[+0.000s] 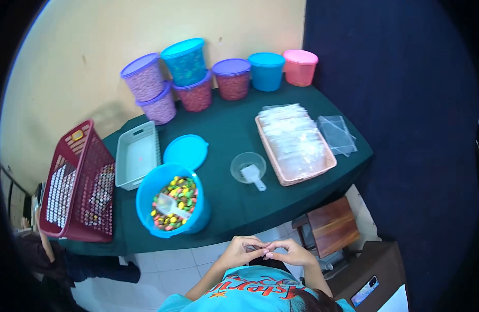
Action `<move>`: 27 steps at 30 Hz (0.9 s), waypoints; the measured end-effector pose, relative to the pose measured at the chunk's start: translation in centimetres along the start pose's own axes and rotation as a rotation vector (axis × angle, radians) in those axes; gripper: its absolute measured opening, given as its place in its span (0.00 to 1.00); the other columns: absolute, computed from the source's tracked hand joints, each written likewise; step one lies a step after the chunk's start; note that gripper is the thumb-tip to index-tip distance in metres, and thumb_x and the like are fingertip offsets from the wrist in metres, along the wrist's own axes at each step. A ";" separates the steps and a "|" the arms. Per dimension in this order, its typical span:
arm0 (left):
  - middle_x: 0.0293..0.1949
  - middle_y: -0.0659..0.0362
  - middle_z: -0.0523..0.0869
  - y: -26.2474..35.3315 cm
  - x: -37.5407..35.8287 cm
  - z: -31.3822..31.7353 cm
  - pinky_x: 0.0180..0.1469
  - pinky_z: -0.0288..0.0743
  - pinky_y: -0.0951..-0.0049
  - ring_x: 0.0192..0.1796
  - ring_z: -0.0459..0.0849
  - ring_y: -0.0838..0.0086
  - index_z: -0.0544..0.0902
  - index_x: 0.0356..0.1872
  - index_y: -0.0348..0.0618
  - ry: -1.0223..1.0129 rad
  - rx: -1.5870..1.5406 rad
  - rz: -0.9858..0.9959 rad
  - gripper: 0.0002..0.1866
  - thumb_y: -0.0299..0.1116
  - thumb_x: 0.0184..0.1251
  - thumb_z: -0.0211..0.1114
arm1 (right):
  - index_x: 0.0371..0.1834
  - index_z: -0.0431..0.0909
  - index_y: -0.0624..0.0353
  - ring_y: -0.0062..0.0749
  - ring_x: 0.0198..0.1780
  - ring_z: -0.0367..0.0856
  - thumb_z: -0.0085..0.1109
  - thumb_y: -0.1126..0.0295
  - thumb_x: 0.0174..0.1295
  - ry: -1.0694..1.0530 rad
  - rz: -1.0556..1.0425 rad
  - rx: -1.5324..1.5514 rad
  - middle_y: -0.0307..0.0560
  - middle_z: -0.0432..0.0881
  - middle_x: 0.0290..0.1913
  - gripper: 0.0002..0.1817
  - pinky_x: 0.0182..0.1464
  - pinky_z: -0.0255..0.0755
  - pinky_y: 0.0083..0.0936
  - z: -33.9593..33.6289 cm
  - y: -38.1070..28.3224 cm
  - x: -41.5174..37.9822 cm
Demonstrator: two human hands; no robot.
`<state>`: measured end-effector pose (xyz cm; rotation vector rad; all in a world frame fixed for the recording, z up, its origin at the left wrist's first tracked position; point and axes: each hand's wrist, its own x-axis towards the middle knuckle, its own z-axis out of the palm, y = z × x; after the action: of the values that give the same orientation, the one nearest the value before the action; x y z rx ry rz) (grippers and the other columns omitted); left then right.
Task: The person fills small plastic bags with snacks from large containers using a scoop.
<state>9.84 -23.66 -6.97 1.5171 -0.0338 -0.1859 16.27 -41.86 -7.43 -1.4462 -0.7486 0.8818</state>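
L hand (240, 254) + R hand (294, 254) held touching, half-curled, btm ctr.
Grip can't be told; blue tub (202, 221) w/ scoop (169, 206) seen lower L on surface (218, 135).

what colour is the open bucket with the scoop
The bucket is bright blue, clearest in the head view.

1 open blue tub (203, 216) is set by the near edge of the table (224, 125), partly filled with green, yellow, pink and brown candies (187, 193); 1 clear scoop (167, 204) is laid aslant on them. To the tub's right, 1 clear bowl (249, 158) is seen, with 1 white paddle (251, 173) rested across its rim.
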 end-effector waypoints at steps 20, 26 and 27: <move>0.56 0.52 0.69 -0.1 19.9 1.0 0.60 0.62 0.67 0.57 0.70 0.65 0.68 0.56 0.34 -0.172 -0.100 -0.013 0.21 0.27 0.61 0.55 | 0.39 0.75 0.63 0.27 0.37 0.77 0.56 0.73 0.53 0.587 -0.018 -0.319 0.46 0.77 0.36 0.10 0.41 0.69 0.22 -17.3 1.1 4.5; 0.57 0.51 0.67 -1.4 22.8 -0.2 0.61 0.60 0.67 0.60 0.66 0.66 0.65 0.57 0.34 -0.158 -0.135 -0.121 0.22 0.29 0.62 0.55 | 0.46 0.72 0.61 0.42 0.49 0.70 0.55 0.74 0.48 0.678 -0.046 -0.830 0.49 0.71 0.50 0.18 0.52 0.63 0.33 -22.9 1.3 10.5; 0.57 0.51 0.68 -1.7 23.1 -0.3 0.60 0.61 0.67 0.59 0.67 0.66 0.65 0.56 0.35 -0.142 -0.115 -0.104 0.22 0.30 0.62 0.55 | 0.46 0.71 0.60 0.45 0.52 0.65 0.55 0.74 0.47 0.699 -0.006 -0.886 0.49 0.68 0.53 0.19 0.54 0.59 0.36 -23.4 1.5 10.9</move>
<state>32.46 -26.77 -10.81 1.3899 -0.0567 -0.3724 41.87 -44.37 -10.18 -2.3392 -0.6087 -0.0578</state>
